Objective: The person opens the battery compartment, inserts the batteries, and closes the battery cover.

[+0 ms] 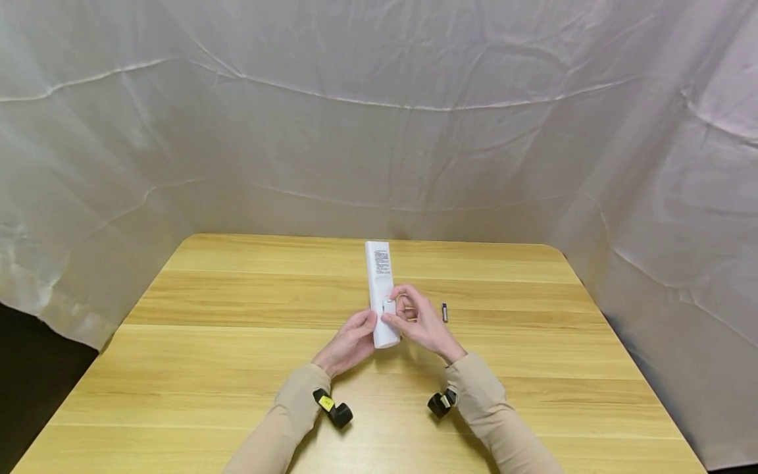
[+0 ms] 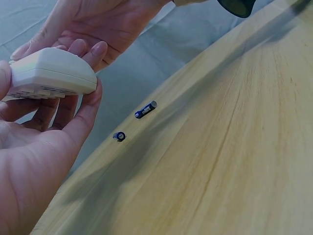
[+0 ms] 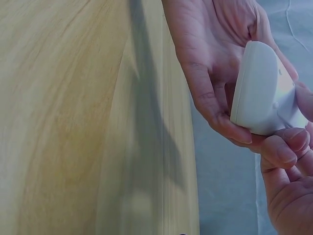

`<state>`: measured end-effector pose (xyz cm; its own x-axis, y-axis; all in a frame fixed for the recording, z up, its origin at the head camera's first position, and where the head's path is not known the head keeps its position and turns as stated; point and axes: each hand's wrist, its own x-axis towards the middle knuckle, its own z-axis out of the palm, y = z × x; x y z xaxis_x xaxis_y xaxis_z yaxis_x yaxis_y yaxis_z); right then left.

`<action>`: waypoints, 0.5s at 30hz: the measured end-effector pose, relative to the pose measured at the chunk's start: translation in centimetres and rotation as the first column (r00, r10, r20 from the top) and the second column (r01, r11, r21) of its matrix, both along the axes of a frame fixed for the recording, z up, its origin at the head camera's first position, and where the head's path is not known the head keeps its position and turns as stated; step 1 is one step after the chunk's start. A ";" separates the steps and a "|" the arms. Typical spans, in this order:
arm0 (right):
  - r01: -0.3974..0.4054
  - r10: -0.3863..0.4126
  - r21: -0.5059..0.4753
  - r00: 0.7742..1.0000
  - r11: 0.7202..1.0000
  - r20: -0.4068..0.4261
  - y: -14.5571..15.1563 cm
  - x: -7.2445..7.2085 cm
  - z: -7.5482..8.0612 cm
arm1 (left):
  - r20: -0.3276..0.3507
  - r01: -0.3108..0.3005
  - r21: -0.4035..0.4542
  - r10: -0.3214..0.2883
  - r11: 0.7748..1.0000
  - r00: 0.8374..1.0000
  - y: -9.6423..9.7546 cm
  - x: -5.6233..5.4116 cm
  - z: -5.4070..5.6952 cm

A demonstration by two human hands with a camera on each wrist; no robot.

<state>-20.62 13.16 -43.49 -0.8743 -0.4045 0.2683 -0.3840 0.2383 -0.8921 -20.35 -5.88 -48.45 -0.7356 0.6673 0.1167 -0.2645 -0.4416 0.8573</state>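
A white remote control (image 1: 380,283) is tilted up over the table, its back with printed text facing the head camera. My left hand (image 1: 351,341) grips its lower part, with the fingers wrapped beneath it in the left wrist view. At the battery compartment, my right hand (image 1: 425,324) pinches a small white battery cover (image 1: 389,307) between thumb and fingertips, close against the remote's back. Two dark blue batteries lie on the table past the hands: one battery (image 2: 145,109) on its side, another battery (image 2: 119,136) seen nearly end-on.
The wooden table (image 1: 225,368) extends around both hands. Pale fabric (image 1: 367,145) hangs behind it and along both sides. A black camera mount (image 1: 334,409) sits on the left sleeve, and another camera mount (image 1: 441,403) on the right sleeve.
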 end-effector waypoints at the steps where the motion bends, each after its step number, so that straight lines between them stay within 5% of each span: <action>1: 0.001 -0.001 -0.004 1.000 1.000 -0.002 0.0 0.0 0.0 | -0.002 0.001 0.000 -0.001 1.000 1.000 0.0 0.0 0.0; 15: 0.072 -0.071 -0.017 0.997 0.997 0.037 0.0 0.6 0.0 | -0.014 -0.007 -0.028 0.007 1.000 1.000 -0.1 -0.1 0.0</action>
